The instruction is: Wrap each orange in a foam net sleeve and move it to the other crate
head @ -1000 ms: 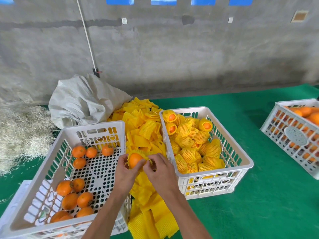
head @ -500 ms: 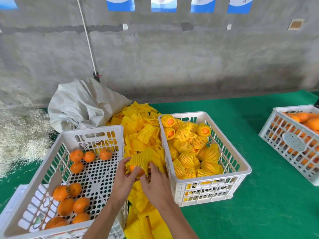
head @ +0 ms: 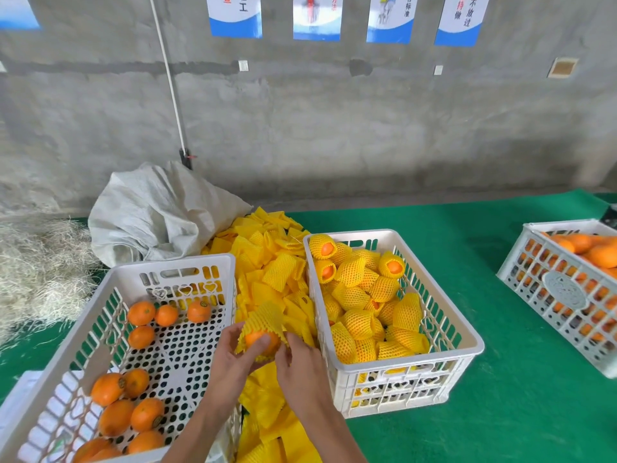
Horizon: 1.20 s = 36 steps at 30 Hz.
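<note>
I am gripping the orange (head: 261, 340) in my left hand (head: 233, 357), between the two crates, while my right hand (head: 298, 357) is pinching the foam net sleeve (head: 263, 318) and drawing it over the fruit; the sleeve is covering only the far half so far. The right crate (head: 394, 359) is holding a good heap of wrapped oranges (head: 359, 324); left of it, the left crate (head: 100, 307) is holding about a dozen bare oranges (head: 142, 313); I judge the job past halfway.
</note>
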Available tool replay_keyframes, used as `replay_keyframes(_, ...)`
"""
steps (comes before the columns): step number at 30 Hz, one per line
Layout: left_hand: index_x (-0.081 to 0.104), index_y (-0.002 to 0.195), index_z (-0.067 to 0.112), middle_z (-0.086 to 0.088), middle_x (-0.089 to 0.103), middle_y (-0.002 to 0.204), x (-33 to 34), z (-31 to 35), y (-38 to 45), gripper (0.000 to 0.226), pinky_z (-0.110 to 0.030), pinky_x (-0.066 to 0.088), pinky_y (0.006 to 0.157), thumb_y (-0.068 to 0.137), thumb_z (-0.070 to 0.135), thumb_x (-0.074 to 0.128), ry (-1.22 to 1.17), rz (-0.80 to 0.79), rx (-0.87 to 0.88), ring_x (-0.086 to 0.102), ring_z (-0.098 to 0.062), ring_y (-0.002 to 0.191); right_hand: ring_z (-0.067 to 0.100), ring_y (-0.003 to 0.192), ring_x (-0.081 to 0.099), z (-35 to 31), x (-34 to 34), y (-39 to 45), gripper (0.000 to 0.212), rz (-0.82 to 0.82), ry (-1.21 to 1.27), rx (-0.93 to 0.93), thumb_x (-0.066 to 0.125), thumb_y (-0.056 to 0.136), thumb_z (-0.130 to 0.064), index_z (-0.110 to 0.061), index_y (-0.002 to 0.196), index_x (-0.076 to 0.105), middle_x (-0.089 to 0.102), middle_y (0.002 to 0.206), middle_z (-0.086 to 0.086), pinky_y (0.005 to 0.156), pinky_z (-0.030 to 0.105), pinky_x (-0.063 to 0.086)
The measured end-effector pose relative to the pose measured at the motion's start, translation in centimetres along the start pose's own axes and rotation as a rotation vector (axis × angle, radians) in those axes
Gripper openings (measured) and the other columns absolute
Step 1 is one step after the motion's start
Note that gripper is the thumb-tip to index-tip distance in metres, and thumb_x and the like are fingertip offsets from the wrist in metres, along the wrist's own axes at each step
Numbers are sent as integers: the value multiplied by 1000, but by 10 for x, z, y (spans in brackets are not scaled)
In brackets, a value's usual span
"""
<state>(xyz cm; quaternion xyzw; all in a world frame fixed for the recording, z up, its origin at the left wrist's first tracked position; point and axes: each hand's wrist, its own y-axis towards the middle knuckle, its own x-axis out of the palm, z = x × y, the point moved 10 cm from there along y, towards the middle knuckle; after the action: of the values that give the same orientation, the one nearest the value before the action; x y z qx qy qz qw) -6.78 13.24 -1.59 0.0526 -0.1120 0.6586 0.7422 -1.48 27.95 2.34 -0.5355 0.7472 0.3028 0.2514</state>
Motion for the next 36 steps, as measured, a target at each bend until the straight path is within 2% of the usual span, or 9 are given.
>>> replay_keyframes(5, 55, 123, 15, -13, 68, 123, -2, -3, 1, 54, -38, 63, 83, 79, 34, 82, 97, 23, -9, 74, -27, 105, 18, 89, 65, -5, -8, 1, 30, 33, 25, -8, 44, 108, -34, -17, 122, 65, 72, 102, 3, 64, 24, 36)
replay_keyframes(9, 55, 118, 15, -14, 68, 118, -4, -7, 3, 62, -52, 60, 92, 77, 48, 89, 187, 21, -10, 71, -32, 105, 13, 88, 62, -3, -13, 0, 28, 55, 29, -6, 48, 107, -35, -19, 121, 66, 71, 103, 0, 70, 27, 48)
replay_keyframes(16, 54, 110, 11, -12, 66, 96, -6, -2, 5, 60, -29, 51, 65, 75, 49, 84, 259, 87, 28, 61, -15, 73, 16, 87, 61, -1, -16, 0, 27, 67, 55, -4, 54, 102, -32, -17, 120, 68, 70, 103, 2, 70, 29, 48)
replay_keyframes(20, 54, 116, 14, -9, 69, 101, -7, 4, 8, 65, -30, 55, 69, 75, 58, 78, 289, 167, 18, 65, -16, 79, 13, 87, 60, -9, -14, -4, 27, 75, 22, -33, 56, 100, -31, -18, 120, 68, 70, 103, -2, 72, 30, 50)
replay_keyframes(24, 49, 146, 25, -3, 65, 132, 6, -5, 7, 68, -46, 60, 96, 88, 53, 71, 167, 126, -35, 69, -22, 117, 12, 89, 62, -11, -16, -4, 23, 118, 25, -5, 56, 100, -33, -23, 117, 67, 70, 105, -6, 74, 28, 52)
replay_keyframes(29, 58, 113, 37, -5, 76, 112, 26, -30, -3, 13, -32, 61, 69, 102, 37, 65, -106, 138, -244, 77, -18, 93, 14, 118, 59, -4, -15, -5, 47, 125, -58, 74, 47, 103, -41, -25, 147, 45, 55, 138, -6, 84, 29, 54)
replay_keyframes(31, 59, 113, 35, -10, 77, 113, 35, -33, -2, 16, -38, 63, 72, 101, 30, 69, -185, 90, -282, 78, -22, 94, 17, 123, 56, 1, -16, -5, 46, 113, -60, 86, 44, 106, -35, -24, 151, 41, 51, 143, -3, 86, 29, 53)
replay_keyframes(34, 59, 133, 15, -18, 74, 123, 51, -27, 3, 44, -52, 59, 96, 92, 17, 77, -229, -49, -278, 73, -36, 112, 22, 121, 56, 7, -25, 1, 44, 111, -20, 76, 43, 108, -26, -23, 152, 41, 49, 141, 3, 85, 33, 52)
replay_keyframes(36, 57, 130, 17, -15, 74, 123, 57, -18, 8, 51, -47, 61, 91, 86, 14, 82, -161, -83, -257, 74, -32, 111, 25, 124, 55, 7, -35, 8, 43, 128, 22, 58, 45, 108, -24, -20, 150, 46, 47, 143, 5, 89, 37, 53)
